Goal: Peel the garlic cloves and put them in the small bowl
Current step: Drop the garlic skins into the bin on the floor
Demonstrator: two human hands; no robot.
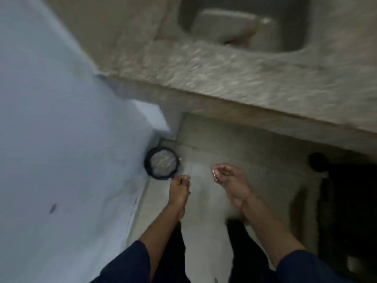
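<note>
Head view: your right hand point(229, 180) is pinching a scrap point(215, 176). Your left hand point(179, 189) is hovering, released, beside the bin point(148, 163).

no text legible, no labels, brands or numbers readable; picture blurred throughout

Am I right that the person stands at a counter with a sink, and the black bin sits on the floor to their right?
Not quite. The head view shows the bin on the floor to the person's left, against the white wall. The rest holds: they stand at a counter with a sink.
</note>
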